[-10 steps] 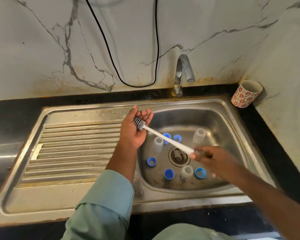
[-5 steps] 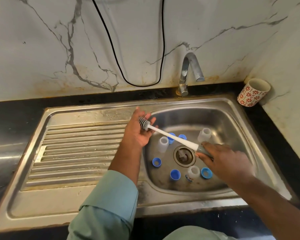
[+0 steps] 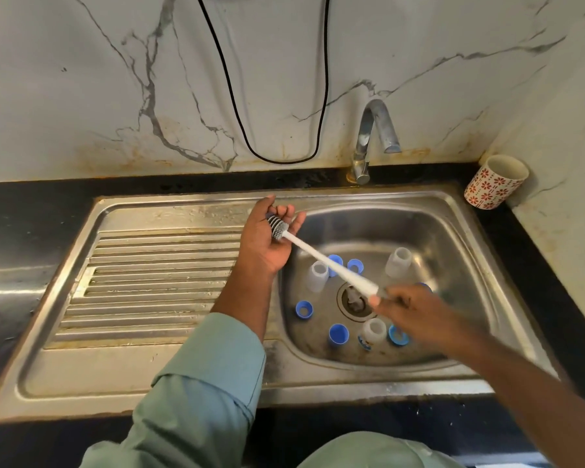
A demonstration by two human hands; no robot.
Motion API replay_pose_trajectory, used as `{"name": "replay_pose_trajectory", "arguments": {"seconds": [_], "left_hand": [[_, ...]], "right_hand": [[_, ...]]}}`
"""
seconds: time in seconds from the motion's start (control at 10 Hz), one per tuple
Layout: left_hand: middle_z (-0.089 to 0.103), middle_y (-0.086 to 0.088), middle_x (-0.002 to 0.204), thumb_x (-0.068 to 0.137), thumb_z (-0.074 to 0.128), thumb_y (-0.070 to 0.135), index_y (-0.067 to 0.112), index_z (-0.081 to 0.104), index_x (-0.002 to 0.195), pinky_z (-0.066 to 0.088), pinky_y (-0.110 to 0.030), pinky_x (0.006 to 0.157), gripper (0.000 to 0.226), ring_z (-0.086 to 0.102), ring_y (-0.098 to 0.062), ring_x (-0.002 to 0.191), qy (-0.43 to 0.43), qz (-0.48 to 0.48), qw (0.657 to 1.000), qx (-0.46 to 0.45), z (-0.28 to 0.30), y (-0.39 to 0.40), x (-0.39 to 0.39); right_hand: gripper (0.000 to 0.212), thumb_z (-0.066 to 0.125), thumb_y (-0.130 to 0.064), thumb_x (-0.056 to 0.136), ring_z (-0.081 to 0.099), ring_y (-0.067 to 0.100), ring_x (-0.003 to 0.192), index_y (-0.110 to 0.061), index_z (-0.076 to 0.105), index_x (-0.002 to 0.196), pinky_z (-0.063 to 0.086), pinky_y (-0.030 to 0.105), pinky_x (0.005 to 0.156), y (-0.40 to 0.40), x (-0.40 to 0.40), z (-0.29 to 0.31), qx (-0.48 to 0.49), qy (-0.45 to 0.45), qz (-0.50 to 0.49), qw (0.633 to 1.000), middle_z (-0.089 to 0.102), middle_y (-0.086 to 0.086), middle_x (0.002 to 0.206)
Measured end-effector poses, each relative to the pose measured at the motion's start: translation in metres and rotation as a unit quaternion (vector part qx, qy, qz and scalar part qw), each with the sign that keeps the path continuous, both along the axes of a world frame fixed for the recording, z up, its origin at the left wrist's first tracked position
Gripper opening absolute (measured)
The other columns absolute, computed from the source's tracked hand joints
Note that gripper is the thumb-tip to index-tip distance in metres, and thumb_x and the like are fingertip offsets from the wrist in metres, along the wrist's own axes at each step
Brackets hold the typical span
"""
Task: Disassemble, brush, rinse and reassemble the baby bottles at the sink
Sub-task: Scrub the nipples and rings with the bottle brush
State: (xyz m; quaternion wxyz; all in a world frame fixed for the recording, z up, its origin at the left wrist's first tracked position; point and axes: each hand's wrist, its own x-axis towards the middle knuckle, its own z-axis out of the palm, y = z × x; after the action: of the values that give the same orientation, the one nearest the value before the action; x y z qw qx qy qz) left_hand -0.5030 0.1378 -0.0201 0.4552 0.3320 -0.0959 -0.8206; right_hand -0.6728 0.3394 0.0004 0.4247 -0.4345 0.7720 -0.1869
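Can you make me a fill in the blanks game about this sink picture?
1. The right hand holds the white brush by its ____.
2. The bristles rest in the palm of the ____ hand.
3. The loose caps in the sink are coloured ____.
4. The flowered cup stands in the corner to the ____ of the tap.

Missing words: handle; left; blue; right

The sink [image 3: 460,231] is brushed steel, dull-shiny and stained, with a ribbed draining board [image 3: 156,285]. The tap [image 3: 374,136] is glossy chrome. The wall [image 3: 81,79] is smooth veined marble, rust-marked low down; the counter [image 3: 31,211] is polished black stone. The bottles [image 3: 318,276] look frosted plastic, the caps [image 3: 338,333] smooth blue plastic, the brush handle [image 3: 328,261] matt white plastic. The sleeve [image 3: 203,383] is soft green cloth.
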Motion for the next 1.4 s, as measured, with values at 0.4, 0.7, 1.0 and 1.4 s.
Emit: {"name": "replay_pose_trajectory", "arguments": {"seconds": [0.4,0.7,1.0,1.4], "left_hand": [[0.054,0.001,0.054,0.089,0.066,0.031,0.014,0.057,0.061,0.06,-0.04,0.078,0.034,0.058,-0.012,0.053,0.043,-0.003,0.999,-0.032,-0.004,0.01,-0.009],[0.055,-0.001,0.059,0.09,0.059,0.047,0.014,0.051,0.068,0.053,-0.054,0.091,0.04,0.068,-0.019,0.068,0.011,-0.025,1.0,-0.008,-0.008,0.002,-0.006],[0.059,0.003,0.065,0.101,0.041,0.055,0.021,0.051,0.07,0.04,-0.047,0.108,0.047,0.065,-0.022,0.1,-0.068,0.042,0.992,0.092,-0.005,-0.007,-0.006],[0.073,0.002,0.068,0.107,0.021,0.045,0.019,0.061,0.091,0.017,-0.049,0.115,0.05,0.067,-0.02,0.098,-0.071,-0.03,0.992,0.099,-0.003,-0.003,0.001]], "right_hand": [[0.063,0.039,-0.066,0.089,0.029,0.011,0.04,-0.009,0.064,0.083,0.024,0.021,0.038,0.002,-0.016,0.005,0.096,-0.259,-0.052,0.96,0.038,0.002,0.053],[0.05,0.044,-0.055,0.095,0.03,0.009,0.038,-0.009,0.062,0.094,0.025,0.023,0.038,-0.001,-0.01,0.009,0.091,-0.293,-0.061,0.95,0.035,0.001,0.057],[0.035,0.044,-0.044,0.099,0.055,0.018,0.047,-0.019,0.061,0.117,0.047,0.029,0.041,-0.003,-0.014,-0.026,-0.18,0.496,0.197,0.826,0.06,0.001,0.066],[0.03,0.053,-0.045,0.091,0.054,0.015,0.047,-0.021,0.066,0.102,0.046,0.027,0.04,-0.004,-0.012,-0.004,-0.151,0.475,0.18,0.848,0.059,0.0,0.064]]}}
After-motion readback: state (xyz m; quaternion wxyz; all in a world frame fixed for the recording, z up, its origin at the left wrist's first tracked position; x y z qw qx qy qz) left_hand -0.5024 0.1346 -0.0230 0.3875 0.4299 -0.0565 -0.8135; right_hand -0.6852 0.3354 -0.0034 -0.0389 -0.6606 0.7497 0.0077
